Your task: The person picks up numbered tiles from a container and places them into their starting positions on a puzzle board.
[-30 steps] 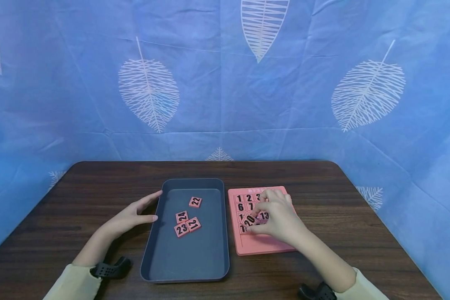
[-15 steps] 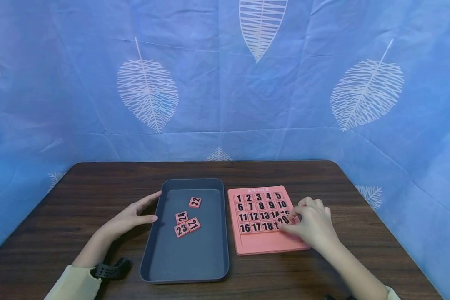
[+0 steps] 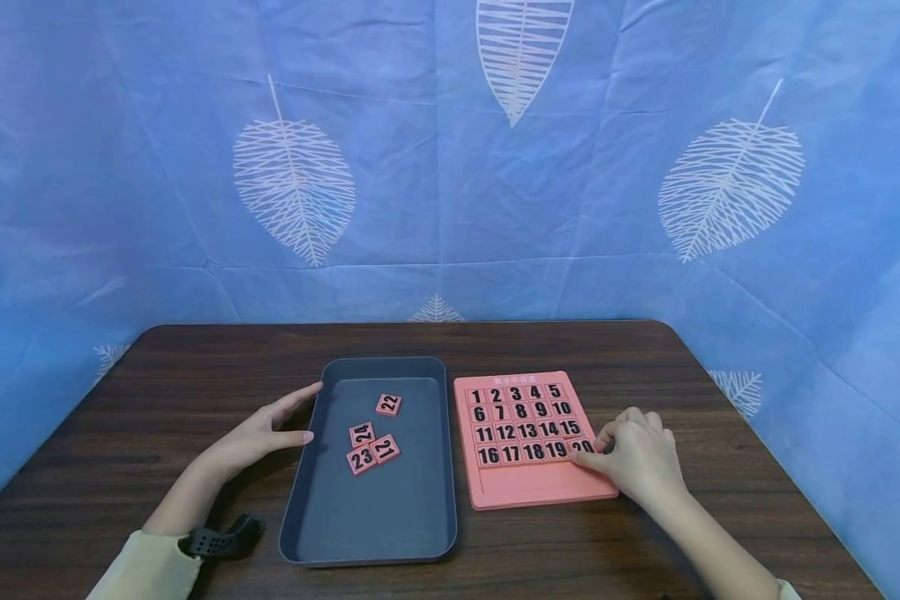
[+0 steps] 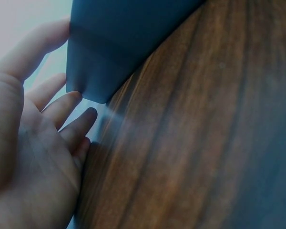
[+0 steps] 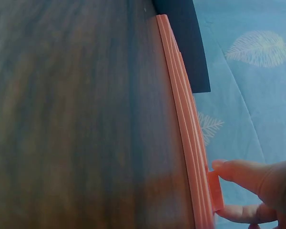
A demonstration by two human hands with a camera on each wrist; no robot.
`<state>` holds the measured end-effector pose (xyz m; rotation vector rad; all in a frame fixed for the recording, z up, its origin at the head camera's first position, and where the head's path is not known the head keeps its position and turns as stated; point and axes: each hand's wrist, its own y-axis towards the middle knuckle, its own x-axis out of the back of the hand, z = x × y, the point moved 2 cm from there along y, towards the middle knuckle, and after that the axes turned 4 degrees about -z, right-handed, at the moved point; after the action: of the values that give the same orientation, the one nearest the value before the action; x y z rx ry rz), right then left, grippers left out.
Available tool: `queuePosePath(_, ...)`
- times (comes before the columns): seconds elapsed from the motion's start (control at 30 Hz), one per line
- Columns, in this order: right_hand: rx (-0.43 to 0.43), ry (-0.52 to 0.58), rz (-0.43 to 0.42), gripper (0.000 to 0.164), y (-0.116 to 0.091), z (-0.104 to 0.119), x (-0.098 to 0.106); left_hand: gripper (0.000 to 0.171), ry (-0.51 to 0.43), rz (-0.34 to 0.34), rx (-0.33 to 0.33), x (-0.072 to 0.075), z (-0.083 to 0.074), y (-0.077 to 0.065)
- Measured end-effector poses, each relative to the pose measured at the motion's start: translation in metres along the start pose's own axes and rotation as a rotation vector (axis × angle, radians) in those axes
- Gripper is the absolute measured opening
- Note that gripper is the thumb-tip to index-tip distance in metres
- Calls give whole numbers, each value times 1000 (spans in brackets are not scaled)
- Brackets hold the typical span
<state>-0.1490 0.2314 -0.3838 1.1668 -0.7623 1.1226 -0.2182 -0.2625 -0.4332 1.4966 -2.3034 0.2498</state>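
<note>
My right hand (image 3: 640, 460) pinches the pink number tile marked 20 (image 3: 582, 447) between thumb and forefinger, at the right end of the fourth row on the pink number puzzle board (image 3: 528, 486). Seen from the side in the right wrist view, the tile (image 5: 215, 191) stands partly above the board's edge. Rows of tiles from 1 to 19 fill the places before it. My left hand (image 3: 258, 437), fingers extended, touches the left rim of the dark grey tray (image 3: 378, 521). In the left wrist view its fingertips meet the tray wall (image 4: 102, 57).
Inside the tray lie loose tiles 22 (image 3: 388, 404), 24 (image 3: 362, 433), 23 (image 3: 362, 458) and 21 (image 3: 385, 448), turned at different angles. Tray and board stand side by side on the dark wooden table (image 3: 232, 358). Behind it hangs a blue cloth (image 3: 420, 208) with white leaf prints.
My right hand has carried tile 20 rightward across the board, turned it straight and lowered it at the fourth row's right end. My left hand has stayed at the tray.
</note>
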Motion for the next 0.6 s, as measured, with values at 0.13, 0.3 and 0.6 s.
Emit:
queuePosePath(0.13,3,-3,2,37,1,-2,-5,73,-4,-1,2,0,0,-1)
queuePosePath(0.3,21,-11,-16,37,3,-4,-10,73,-2,-2,7,0,-1,-1)
queuePosePath(0.6,74,6,-55,31,6,-5,-11,72,-5,-1,-2,0,-1,-1)
